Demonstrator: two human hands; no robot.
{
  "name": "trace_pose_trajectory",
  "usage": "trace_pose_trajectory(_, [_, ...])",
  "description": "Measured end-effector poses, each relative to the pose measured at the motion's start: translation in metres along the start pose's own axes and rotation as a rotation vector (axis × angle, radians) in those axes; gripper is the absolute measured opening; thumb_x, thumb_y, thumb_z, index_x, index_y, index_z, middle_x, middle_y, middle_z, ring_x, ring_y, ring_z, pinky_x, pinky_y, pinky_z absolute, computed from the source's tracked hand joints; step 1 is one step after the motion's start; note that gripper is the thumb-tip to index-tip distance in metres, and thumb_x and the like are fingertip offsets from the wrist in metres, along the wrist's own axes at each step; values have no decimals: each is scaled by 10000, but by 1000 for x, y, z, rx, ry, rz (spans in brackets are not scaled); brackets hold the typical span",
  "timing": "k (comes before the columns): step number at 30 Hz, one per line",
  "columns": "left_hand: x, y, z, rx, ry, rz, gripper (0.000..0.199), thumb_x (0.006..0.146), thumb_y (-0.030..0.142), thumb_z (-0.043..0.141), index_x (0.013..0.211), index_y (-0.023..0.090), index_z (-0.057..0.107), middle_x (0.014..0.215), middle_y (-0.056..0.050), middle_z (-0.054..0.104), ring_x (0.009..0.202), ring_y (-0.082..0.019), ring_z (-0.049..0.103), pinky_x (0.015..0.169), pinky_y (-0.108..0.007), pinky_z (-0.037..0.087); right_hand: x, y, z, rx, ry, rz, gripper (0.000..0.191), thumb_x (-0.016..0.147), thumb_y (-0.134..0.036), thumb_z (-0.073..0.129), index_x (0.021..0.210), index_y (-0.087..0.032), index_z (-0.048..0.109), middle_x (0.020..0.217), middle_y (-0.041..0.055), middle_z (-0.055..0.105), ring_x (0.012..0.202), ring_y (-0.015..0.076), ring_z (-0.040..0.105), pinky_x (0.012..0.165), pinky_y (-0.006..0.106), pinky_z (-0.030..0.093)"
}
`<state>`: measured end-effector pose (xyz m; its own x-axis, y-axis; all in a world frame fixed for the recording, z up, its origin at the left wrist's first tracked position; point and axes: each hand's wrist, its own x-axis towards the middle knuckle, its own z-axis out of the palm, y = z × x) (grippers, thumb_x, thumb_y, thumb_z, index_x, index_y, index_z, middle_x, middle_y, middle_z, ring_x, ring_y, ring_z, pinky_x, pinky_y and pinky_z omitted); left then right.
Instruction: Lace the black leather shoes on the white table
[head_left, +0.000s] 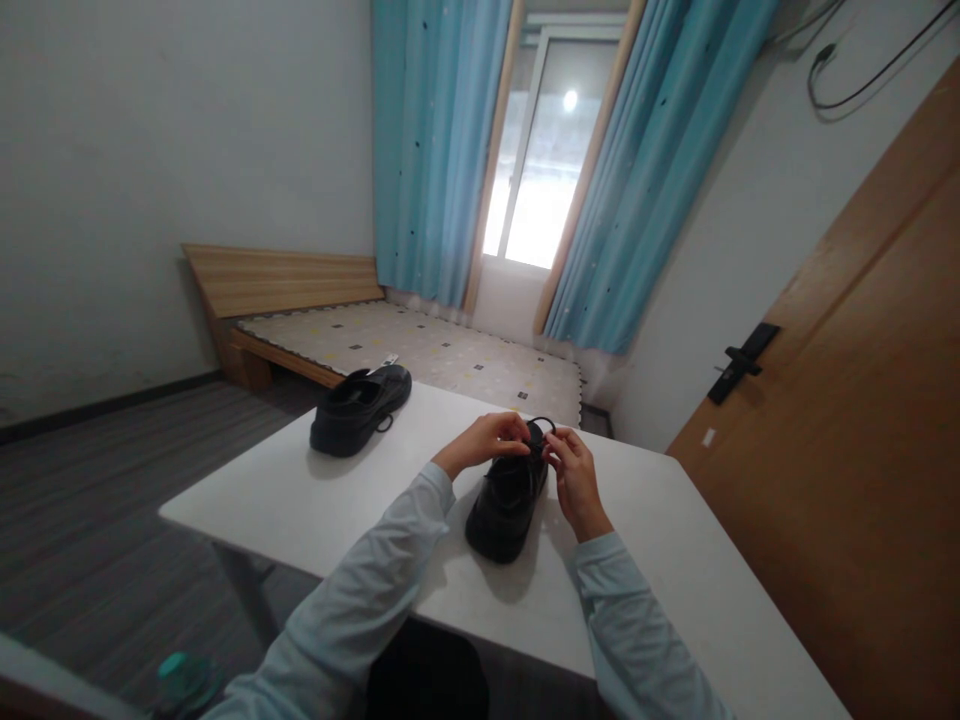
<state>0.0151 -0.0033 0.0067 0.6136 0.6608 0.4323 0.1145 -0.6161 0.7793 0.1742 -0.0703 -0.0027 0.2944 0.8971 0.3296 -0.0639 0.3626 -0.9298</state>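
our right hand (576, 475) pinches the black lace (545, 421) between thumb and fingertips; our left hand (491, 440) has its fingers bent at the lacing, but we cannot tell if they grip the lace. the near shoe (504, 505) rests on the white table (660, 520) between our forearms. from it, the other black shoe (358, 412) sits at ten o'clock, near the table's edge. past that lies the bed (450, 358) at eleven, the window (551, 150) at twelve, and the wooden door (862, 400) at two.
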Motion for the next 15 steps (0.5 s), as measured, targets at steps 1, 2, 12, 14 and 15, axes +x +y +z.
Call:
trace_pose_trajectory(1, [0, -1, -1, 6, -2, -1, 250, 695, 332, 687, 840, 135, 633, 737, -6, 632, 684, -110, 546, 660, -219, 404, 0, 0, -1, 6, 3, 2, 164, 670, -341, 660, 684, -197, 583, 650, -28, 535, 589, 111, 467, 565, 236, 403])
trace_pose_trajectory(2, [0, -2, -1, 19, -5, -2, 250, 706, 340, 675, 845, 135, 641, 737, -9, 636, 682, -111, 544, 653, -219, 399, 1, 1, -1, 14, 5, 5, 160, 672, -336, 661, 687, -196, 585, 650, -30, 536, 588, 108, 468, 566, 236, 403])
trace_pose_trajectory(12, [2, -5, 2, 80, 1, -83, 243, 776, 371, 582, 777, 133, 632, 723, -2, 618, 679, -113, 521, 642, -212, 391, 2, 3, -2, 54, 19, 12, 171, 680, -336, 667, 699, -198, 566, 660, -39, 549, 578, 97, 500, 570, 233, 415])
trace_pose_trajectory(14, [2, -2, 5, 117, 39, -85, 213, 795, 349, 552, 779, 144, 610, 739, 5, 607, 700, -116, 514, 653, -213, 391, 2, 3, -1, 66, 30, 16, 175, 679, -336, 668, 708, -200, 561, 676, -34, 558, 585, 99, 510, 576, 233, 424])
trace_pose_trajectory(15, [2, 0, 6, 131, 48, -88, 207, 804, 345, 538, 780, 148, 598, 739, 8, 600, 699, -116, 508, 649, -212, 388, 2, 3, -1, 76, 33, 18, 177, 680, -335, 668, 716, -201, 559, 693, -30, 567, 593, 99, 518, 583, 234, 431])
